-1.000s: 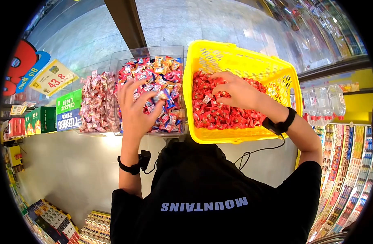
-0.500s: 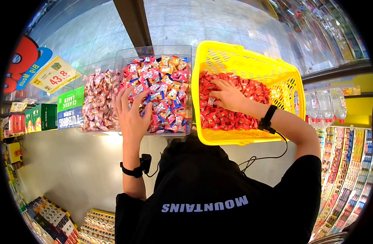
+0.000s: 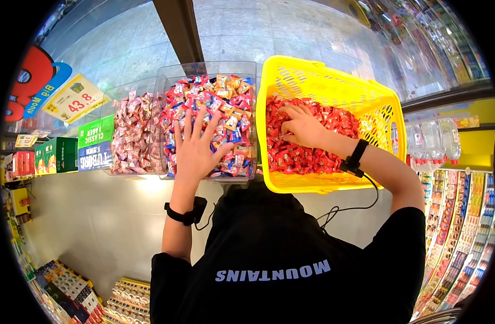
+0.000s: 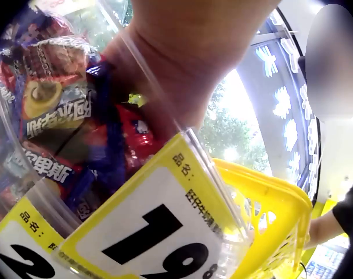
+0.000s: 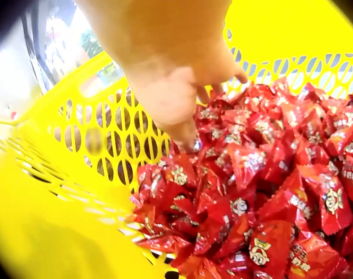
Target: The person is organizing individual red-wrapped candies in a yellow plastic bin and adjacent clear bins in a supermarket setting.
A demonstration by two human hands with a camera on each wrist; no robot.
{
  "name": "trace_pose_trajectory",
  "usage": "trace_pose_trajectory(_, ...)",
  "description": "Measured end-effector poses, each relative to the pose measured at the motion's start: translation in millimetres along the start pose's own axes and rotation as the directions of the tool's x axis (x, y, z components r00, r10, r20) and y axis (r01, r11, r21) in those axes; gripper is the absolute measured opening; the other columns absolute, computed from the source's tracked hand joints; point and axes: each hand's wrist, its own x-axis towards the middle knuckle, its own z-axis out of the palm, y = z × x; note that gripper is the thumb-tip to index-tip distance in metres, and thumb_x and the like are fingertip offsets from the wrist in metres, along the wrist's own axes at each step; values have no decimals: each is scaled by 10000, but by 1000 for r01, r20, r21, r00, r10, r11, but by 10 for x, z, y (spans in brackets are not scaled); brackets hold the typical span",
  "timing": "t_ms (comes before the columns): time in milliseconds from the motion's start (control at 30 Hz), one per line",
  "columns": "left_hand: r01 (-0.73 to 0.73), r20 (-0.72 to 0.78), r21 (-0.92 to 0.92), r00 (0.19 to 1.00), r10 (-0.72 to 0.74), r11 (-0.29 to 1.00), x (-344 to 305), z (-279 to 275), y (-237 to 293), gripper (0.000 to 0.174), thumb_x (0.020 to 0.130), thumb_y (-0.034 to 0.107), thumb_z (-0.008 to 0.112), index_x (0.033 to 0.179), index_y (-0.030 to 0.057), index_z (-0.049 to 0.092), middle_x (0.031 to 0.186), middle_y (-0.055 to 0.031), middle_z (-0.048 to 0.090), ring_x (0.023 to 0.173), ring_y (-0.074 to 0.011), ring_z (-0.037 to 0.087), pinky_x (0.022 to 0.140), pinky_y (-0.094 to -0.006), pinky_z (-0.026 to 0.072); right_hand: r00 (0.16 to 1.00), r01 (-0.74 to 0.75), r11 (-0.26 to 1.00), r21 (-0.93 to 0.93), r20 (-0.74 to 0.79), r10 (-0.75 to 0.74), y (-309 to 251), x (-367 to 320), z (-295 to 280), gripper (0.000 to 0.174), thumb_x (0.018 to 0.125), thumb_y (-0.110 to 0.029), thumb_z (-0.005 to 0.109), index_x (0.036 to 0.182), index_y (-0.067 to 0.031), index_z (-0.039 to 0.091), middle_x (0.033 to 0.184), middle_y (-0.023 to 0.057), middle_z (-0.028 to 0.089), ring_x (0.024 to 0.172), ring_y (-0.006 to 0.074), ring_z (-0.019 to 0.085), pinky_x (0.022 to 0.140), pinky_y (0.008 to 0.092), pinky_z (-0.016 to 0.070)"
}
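The left hand (image 3: pixel 196 150) lies flat, fingers straight and fanned wide, on the heap of mixed red, blue and orange wrapped sweets (image 3: pixel 231 105). It holds nothing. In the left wrist view only the heel of that hand (image 4: pixel 182 64) shows, blurred behind the clear wall, and the fingers are cut off at the top edge.

The right hand (image 3: pixel 304 128) rests at three o'clock of the left, on the pile of red foil-wrapped sweets (image 3: pixel 312 156). Its fingers point to ten o'clock, slightly bent. In the right wrist view the thumb of this hand (image 5: pixel 165 70) touches the red wrappers (image 5: pixel 269 192), but the fingertips are hidden behind the palm. Whether they pinch a sweet cannot be told.

The mixed sweets fill a clear plastic bin (image 3: pixel 204 67). Up close, a yellow price label (image 4: pixel 159 232) sits on its front, its large black digits cut off at the bottom. The red sweets lie in a yellow perforated plastic basket (image 3: pixel 334 81), just beside the clear bin at its three o'clock. At nine o'clock of the clear bin is a second clear bin of pink wrapped sweets (image 3: pixel 129 132). Further out at ten o'clock hangs a yellow price card (image 3: pixel 74 100). Each wrist carries a black strap (image 3: pixel 183 215).
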Motion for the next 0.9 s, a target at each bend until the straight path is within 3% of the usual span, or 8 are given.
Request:
trace_pose_trajectory(200, 16, -12, 8, 1000, -16, 1000, 86, 42, -25, 822, 937, 678, 666, 1629, 277, 475, 1723, -100, 368, 1606, -415, 259, 1283, -657, 125, 993, -117, 981, 156, 29, 114, -230, 136, -744, 312, 934, -380, 806, 883, -80, 739, 1514, 185, 550, 1409, 407, 505, 1187, 488, 409)
trace_pose_trajectory(300, -43, 63, -45, 997, 46, 998, 111, -4, -9, 827, 946, 662, 671, 1642, 273, 453, 1739, -120, 329, 1617, -447, 207, 1281, -677, 86, 998, -64, 979, 193, 7, 63, -333, 108, -998, 300, 919, -354, 831, 887, -70, 739, 1540, 181, 537, 1423, 390, 506, 1192, 473, 414)
trace_pose_trajectory(400, 2, 28, -154, 1000, 3, 988, 154, -162, 72, 820, 951, 657, 664, 1642, 270, 450, 1740, -139, 321, 1616, -454, 207, 1283, -664, 87, 998, 43, 961, 273, -48, -31, -450, 56, -1148, 275, 933, -328, 816, 887, -68, 743, 1509, 177, 550, 1390, 381, 527, 1175, 458, 428)
trace_pose_trajectory(533, -162, -206, -364, 974, 90, 917, 284, -509, 291, 764, 870, 402, 827, 1558, 216, 551, 1695, -163, 380, 1574, -450, 295, 1273, -662, 158, 992, 119, 917, 381, -88, -92, -627, 7, -1228, 231, 949, -273, 803, 899, -59, 732, 1499, 185, 547, 1380, 384, 532, 1164, 448, 436)
trace_pose_trajectory(567, -225, -259, -393, 957, 128, 891, 325, -622, 420, 701, 789, 315, 898, 1443, 213, 665, 1644, -157, 446, 1536, -435, 365, 1260, -663, 210, 990, 136, 908, 396, -82, -112, -672, -8, -1252, 161, 922, -149, 823, 961, -57, 697, 1527, 182, 521, 1425, 392, 512, 1187, 458, 429)
trace_pose_trajectory(667, -395, -255, -310, 911, 325, 865, 366, -705, 658, 562, 783, 321, 913, 1315, 238, 750, 1590, -120, 510, 1518, -406, 404, 1250, -682, 212, 983, 182, 887, 423, -83, -162, -755, -12, -1329, 140, 939, -129, 799, 988, -66, 685, 1534, 190, 512, 1423, 396, 515, 1186, 467, 425)
trace_pose_trajectory(800, -472, -302, -237, 866, 398, 849, 419, -635, 726, 505, 736, 244, 921, 1223, 258, 786, 1488, -62, 591, 1450, -348, 485, 1247, -675, 244, 982, 189, 860, 475, -74, -175, -776, -47, -1402, 129, 950, -127, 785, 994, -73, 677, 1545, 192, 504, 1409, 390, 523, 1173, 462, 430)
trace_pose_trajectory(900, -451, -333, -260, 872, 359, 854, 460, -676, 810, 435, 716, 235, 924, 1130, 242, 792, 1440, -41, 620, 1419, -333, 509, 1251, -666, 255, 981, 189, 844, 503, -66, -181, -700, -45, -1426, 120, 966, -143, 772, 1002, -71, 683, 1542, 187, 510, 1380, 370, 547, 1120, 449, 457)
